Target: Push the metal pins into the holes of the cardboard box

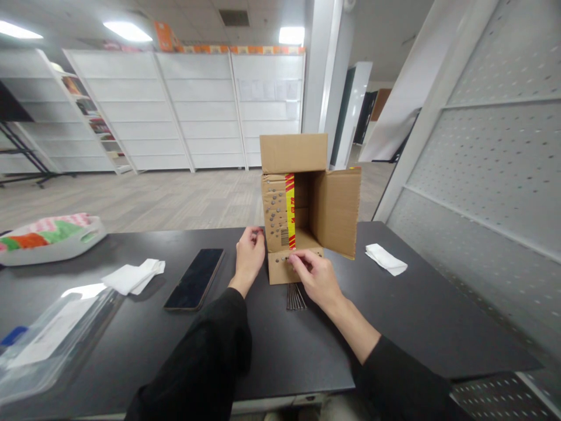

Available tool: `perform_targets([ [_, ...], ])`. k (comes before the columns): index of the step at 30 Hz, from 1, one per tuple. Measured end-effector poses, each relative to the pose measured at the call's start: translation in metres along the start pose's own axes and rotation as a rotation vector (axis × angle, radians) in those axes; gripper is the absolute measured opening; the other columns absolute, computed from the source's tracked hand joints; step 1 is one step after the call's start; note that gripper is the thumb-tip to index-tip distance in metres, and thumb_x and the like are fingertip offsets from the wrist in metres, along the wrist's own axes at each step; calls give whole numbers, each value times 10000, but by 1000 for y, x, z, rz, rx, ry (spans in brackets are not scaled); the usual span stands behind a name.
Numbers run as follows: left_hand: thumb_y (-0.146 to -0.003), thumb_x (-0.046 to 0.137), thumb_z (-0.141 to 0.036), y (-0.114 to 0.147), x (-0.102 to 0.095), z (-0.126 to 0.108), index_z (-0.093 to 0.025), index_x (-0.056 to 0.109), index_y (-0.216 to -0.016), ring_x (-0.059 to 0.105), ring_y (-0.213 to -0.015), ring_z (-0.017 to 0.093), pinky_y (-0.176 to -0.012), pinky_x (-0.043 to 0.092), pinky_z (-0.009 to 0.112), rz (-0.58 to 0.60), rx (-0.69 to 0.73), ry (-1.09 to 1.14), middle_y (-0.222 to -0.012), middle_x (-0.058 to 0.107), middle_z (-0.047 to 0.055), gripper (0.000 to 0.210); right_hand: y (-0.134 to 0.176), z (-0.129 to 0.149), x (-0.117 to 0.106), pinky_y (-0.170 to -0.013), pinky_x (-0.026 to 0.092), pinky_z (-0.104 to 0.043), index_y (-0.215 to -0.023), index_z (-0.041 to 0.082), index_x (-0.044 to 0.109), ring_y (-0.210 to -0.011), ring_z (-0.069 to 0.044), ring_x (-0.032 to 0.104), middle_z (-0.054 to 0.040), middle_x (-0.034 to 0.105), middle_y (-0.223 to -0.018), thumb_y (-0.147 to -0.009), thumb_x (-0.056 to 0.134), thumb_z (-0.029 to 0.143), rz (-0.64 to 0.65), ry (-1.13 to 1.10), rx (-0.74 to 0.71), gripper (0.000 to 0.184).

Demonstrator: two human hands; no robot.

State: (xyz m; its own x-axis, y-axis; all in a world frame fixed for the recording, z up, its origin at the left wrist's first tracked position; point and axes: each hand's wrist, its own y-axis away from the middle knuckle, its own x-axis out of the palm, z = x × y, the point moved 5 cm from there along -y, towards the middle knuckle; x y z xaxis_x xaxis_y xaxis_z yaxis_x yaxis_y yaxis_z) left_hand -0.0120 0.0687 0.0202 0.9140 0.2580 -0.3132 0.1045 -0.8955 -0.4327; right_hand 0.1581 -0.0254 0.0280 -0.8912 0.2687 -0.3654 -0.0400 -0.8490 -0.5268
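An opened cardboard box (316, 202) stands on its side on the table, its opening facing me. Its left flap (275, 225) carries yellow-and-red tape (290, 204) and several small grey round heads, like nail heads. More such heads sit in a row on the lower flap (280, 275), which hangs toward me. Thin metal rods like long nails (296, 297) show in a fan just under that flap. My right hand (313, 273) pinches at the lower flap beside a head; what is between the fingertips is too small to name. Beside the box's left edge, my left hand (250, 252) is closed, its fingertips pressed together.
Left of my hands lie a black phone (195, 279), folded white tissues (134, 276) and a clear plastic case (52, 339). A white basket with coloured cloth (52, 248) is at the far left. Another tissue (385, 259) lies right of the box, near a perforated panel (482, 193).
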Motion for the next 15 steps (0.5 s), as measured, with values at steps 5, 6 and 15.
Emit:
perform_targets([
  [5,-895,480,-354,1,-1,-3,-184,609,-900,625,-648,157,-604,429,247,4,0,-4,-744,685,37,214,0,-1,4,-693,520,-283,-879,192,681,-720,-167,668,-38,731,-819,-896,554,302,40,-8,-14,168],
  [6,-894,479,-353,1,-1,-4,-185,609,-897,623,-645,157,-604,428,247,5,1,-5,-740,683,36,212,0,-2,5,-699,522,-286,-876,192,679,-718,-166,668,-38,731,-816,-892,555,297,45,-12,-14,163],
  [15,-883,490,-338,1,-1,-6,-185,613,-891,619,-643,160,-617,435,252,2,2,10,-733,680,35,197,0,-8,9,-705,520,-292,-910,197,679,-745,-170,669,-38,736,-847,-878,548,254,66,12,-8,147],
])
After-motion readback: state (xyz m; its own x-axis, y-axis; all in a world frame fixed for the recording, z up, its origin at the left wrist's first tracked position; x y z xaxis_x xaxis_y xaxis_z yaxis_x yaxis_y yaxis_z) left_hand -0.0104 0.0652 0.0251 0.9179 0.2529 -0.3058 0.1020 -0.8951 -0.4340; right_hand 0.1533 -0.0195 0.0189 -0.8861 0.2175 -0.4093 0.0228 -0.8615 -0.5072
